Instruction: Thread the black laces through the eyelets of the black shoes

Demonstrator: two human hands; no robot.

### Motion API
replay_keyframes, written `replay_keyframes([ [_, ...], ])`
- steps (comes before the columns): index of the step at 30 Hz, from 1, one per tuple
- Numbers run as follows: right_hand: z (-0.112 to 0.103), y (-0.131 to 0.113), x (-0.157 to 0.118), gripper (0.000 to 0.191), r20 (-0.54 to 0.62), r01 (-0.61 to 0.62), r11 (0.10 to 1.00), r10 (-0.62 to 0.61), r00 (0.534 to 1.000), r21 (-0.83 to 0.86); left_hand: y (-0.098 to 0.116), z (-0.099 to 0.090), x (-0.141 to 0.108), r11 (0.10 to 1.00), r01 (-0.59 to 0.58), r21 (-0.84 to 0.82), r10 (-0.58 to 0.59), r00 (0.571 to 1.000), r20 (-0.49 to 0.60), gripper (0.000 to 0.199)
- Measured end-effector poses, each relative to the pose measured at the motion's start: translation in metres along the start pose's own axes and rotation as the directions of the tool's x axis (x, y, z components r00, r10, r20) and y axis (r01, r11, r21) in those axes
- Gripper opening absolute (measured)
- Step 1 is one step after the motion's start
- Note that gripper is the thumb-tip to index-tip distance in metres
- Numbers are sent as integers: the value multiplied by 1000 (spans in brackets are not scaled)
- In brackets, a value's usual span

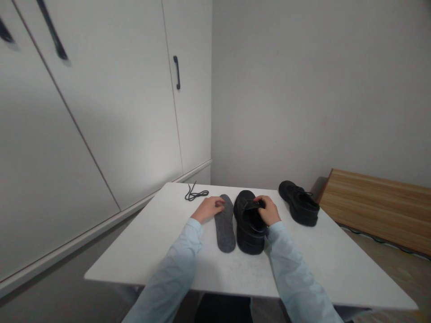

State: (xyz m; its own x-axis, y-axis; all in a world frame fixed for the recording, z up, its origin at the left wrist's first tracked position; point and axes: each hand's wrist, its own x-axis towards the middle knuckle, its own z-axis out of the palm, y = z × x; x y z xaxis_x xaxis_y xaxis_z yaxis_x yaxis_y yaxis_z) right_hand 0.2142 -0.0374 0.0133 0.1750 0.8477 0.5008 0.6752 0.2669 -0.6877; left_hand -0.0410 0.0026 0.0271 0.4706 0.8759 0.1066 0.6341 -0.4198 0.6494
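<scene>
A black shoe (249,242) without a lace in it stands at the middle of the white table, heel toward me. My right hand (268,211) is closed on the right side of its opening, near the tongue, with the fingertips partly hidden inside. Left of the shoe, a grey insole (225,229) lies flat. My left hand (209,208) is over the insole's upper left edge, fingers bent and thumb a little apart from them; whether it touches the insole I cannot tell. Beyond that hand lies a loose black shoelace (196,194).
A second black shoe (299,204), laced, sits near the right edge of the white table (161,233). White cabinets (134,112) rise on the left, a grey wall (303,89) behind. A wood-grained panel (377,206) stands beyond the table's right side.
</scene>
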Motion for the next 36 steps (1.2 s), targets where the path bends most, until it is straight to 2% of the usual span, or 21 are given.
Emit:
replay_keyframes([
  [1, 0, 0, 0, 32, -1, 0, 1000, 0, 1000, 4, -5, 0, 3, 994, 49, 95, -33, 986, -165, 31],
  [2, 0, 0, 0, 33, -3, -2, 1000, 2, 1000, 8, -10, 1, 5, 976, 121, 179, -62, 952, -301, 32],
  [3, 1, -1, 0, 33, -6, -5, 1000, 5, 1000, 10, -15, 1, 7, 951, 184, 250, -73, 916, -395, 35],
  [5, 1, -1, 0, 34, -12, -13, 1000, 13, 1000, 13, -26, 3, 9, 888, 302, 346, -90, 854, -513, 41],
  [8, 1, -1, 0, 34, -18, -11, 1000, 11, 1000, 21, -42, 6, 10, 807, 445, 387, -155, 793, -590, 50],
  [11, 1, -1, 0, 33, -23, 2, 999, -1, 1000, 38, -56, 10, 12, 775, 508, 376, -244, 789, -564, 55],
  [14, 1, -1, 0, 33, -23, 13, 998, -12, 1000, 54, -64, 11, 15, 756, 538, 372, -342, 810, -477, 50],
  [17, 1, -1, 0, 33, -23, 17, 998, -16, 1000, 59, -65, 11, 17, 744, 538, 397, -381, 829, -409, 48],
  [23, 2, -1, 0, 35, -7, 9, 998, -8, 1000, 57, -47, 11, 12, 773, 424, 472, -331, 904, -269, 45],
  [28, 1, -1, 0, 35, 0, 15, 999, -15, 1000, 52, -34, 19, 8, 821, 327, 468, -295, 945, -142, 45],
  [33, 1, 0, 0, 36, -1, 32, 998, -32, 999, 46, -26, 27, 7, 857, 230, 461, -189, 973, -134, 43],
  [36, 1, 0, 0, 36, -5, 36, 998, -35, 999, 45, -21, 25, 6, 863, 214, 457, -157, 975, -160, 41],
])
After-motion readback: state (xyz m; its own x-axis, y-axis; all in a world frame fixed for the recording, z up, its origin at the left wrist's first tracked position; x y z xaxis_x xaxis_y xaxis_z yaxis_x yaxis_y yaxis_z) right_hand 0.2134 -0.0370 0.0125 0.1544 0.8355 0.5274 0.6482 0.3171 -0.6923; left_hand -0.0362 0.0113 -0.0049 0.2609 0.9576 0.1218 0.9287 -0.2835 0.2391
